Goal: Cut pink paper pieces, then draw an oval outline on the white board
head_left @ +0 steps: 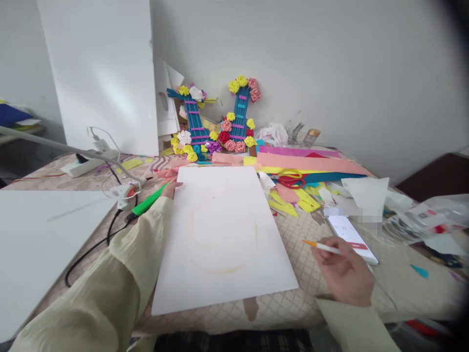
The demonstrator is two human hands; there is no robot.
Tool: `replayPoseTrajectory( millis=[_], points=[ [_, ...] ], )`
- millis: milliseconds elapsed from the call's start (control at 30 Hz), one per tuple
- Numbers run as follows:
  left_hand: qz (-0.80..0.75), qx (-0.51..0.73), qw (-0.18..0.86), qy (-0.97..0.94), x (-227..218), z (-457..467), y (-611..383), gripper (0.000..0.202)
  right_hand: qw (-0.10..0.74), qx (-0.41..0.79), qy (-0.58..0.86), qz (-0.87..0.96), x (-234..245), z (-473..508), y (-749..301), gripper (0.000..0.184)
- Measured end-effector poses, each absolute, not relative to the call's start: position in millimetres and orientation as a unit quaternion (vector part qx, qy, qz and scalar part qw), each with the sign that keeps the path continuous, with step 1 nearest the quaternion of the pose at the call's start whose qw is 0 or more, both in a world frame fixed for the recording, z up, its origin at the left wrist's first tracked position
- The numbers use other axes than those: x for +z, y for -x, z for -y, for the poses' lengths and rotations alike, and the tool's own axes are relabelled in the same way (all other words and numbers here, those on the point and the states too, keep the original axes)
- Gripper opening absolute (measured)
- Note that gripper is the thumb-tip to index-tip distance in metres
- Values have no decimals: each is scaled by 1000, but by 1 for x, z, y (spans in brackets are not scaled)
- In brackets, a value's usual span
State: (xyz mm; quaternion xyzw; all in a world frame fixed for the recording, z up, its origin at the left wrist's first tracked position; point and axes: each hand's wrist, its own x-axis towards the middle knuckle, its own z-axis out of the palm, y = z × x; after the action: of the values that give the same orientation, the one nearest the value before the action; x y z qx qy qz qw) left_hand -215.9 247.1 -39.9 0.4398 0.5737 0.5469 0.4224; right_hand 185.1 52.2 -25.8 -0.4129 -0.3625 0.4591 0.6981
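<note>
A large white sheet (pixel 223 220) lies on the patterned tablecloth in front of me. A faint yellowish rounded outline is on it, along with a small dark dot higher up. My left hand (pixel 171 188) grips the sheet's upper left edge, one digit over the top; the other fingers are mostly hidden. Right of the sheet, my right hand (pixel 344 271) is closed around a white pencil (pixel 328 248) with an orange tip. The tip points left, apart from the paper. A lit phone (pixel 351 237) lies just behind this hand.
Two flower-trimmed blue paper guitars (pixel 240 115) lean at the wall. Red-and-yellow scissors (pixel 291 179), crepe paper strips (pixel 311 160) and scraps lie back right. A green tool (pixel 150 199), power strip (pixel 90 161), cables and another white board (pixel 47 249) are left.
</note>
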Motion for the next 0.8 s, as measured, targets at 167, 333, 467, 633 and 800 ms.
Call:
replayPoseTrajectory(
  millis=[167, 333, 467, 633, 800],
  points=[
    [-579, 518, 445, -444, -48, -251, 220, 29, 613, 491, 439, 436, -9, -98, -175, 8],
    [-573, 518, 462, -435, -54, -254, 222, 28, 523, 510, 456, 509, -21, -142, -153, 14],
    [-570, 525, 474, -419, -54, -252, 220, 31, 502, 502, 466, 527, -33, -158, -147, 16],
    [-565, 533, 475, -414, -52, -252, 218, 39, 493, 488, 482, 535, -38, -159, -149, 14],
    [-560, 523, 473, -434, -55, -255, 220, 30, 484, 486, 487, 541, -39, -159, -148, 14]
  ],
)
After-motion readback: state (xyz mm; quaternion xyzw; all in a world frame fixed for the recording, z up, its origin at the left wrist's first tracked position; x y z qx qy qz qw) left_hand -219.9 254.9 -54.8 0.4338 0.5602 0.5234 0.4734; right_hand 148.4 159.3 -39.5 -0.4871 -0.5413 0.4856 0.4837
